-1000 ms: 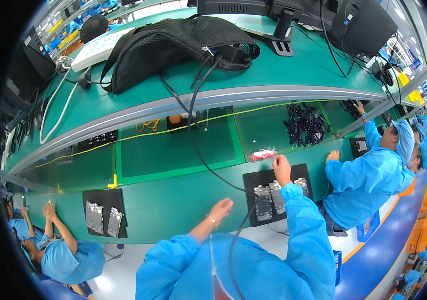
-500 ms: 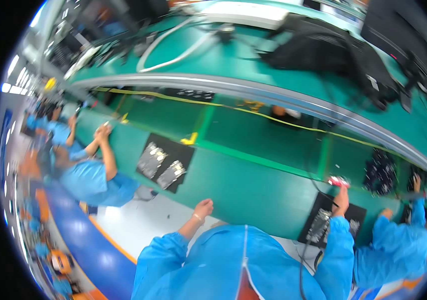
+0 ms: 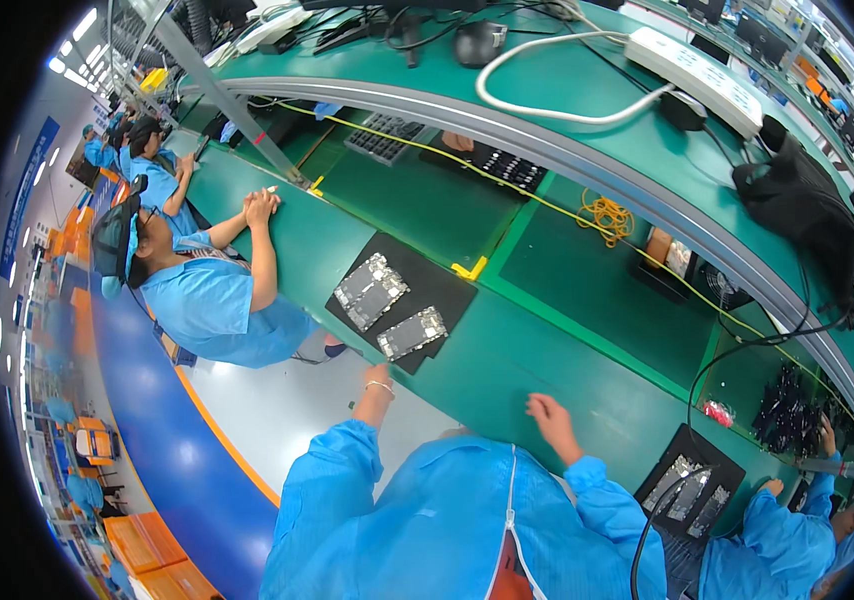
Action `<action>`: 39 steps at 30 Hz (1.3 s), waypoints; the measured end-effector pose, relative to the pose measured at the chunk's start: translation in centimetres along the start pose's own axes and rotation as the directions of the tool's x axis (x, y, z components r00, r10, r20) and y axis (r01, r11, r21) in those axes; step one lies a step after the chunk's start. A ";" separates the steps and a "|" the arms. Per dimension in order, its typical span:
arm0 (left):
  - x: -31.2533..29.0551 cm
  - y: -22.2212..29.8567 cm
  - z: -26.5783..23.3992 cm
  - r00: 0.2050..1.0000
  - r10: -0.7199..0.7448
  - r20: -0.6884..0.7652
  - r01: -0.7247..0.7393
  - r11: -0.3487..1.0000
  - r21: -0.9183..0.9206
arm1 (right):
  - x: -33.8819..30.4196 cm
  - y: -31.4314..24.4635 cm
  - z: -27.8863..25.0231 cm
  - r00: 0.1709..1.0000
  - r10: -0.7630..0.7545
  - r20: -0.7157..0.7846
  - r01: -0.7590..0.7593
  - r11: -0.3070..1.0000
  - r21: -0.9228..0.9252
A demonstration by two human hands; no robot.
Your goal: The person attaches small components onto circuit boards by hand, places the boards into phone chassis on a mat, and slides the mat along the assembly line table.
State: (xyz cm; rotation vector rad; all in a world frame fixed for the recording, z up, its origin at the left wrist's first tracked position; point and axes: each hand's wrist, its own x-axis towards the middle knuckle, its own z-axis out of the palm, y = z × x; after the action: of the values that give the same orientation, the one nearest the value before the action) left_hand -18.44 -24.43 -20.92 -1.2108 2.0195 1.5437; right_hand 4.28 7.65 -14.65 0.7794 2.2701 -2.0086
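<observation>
My left hand (image 3: 377, 382), fingers drawn together, is beside the near edge of a black mat (image 3: 437, 285). Nothing shows in it. On that mat lie two opened phone housings with bare circuit parts, one larger (image 3: 371, 292) and one smaller (image 3: 412, 334). My right hand (image 3: 555, 425) hovers at the front of the green bench, empty, its fingers loosely bent and apart. A small red and clear packet (image 3: 718, 413) lies farther right, apart from that hand. Near it, a second black mat (image 3: 659, 460) carries several more phone housings.
A co-worker with clasped hands (image 3: 261, 205) sits at the left; another sits at the right. A metal shelf rail (image 3: 447, 112) crosses above the bench. Beneath it are a coiled yellow cord (image 3: 605, 218) and a dark parts tray (image 3: 492, 165). A black cable (image 3: 692, 385) hangs at the right.
My view has turned left. My right hand has let go of the red packet and come back toward the bench's middle. My left hand is now closer to the left mat.
</observation>
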 end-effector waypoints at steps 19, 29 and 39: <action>-1.3 0.3 -0.9 0.897 -0.044 0.440 0.051 0.999 -0.004 | 14.0 -4.6 18.6 0.933 0.325 0.154 -0.338 0.939 0.068; -4.3 -1.2 0.8 0.504 0.542 0.673 -0.771 0.634 0.067 | 3.3 -1.4 4.7 0.910 0.380 -0.165 -0.316 0.894 0.317; -14.2 -3.5 13.5 0.249 0.518 0.818 -0.956 0.266 0.122 | -7.3 9.3 -10.8 0.667 0.471 -0.577 -0.303 0.879 0.368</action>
State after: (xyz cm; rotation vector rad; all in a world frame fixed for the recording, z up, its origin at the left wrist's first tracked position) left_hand -10.45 -6.40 -18.23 0.8081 2.3489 1.0702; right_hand 17.50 15.60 -18.99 2.0871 1.8221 -2.0067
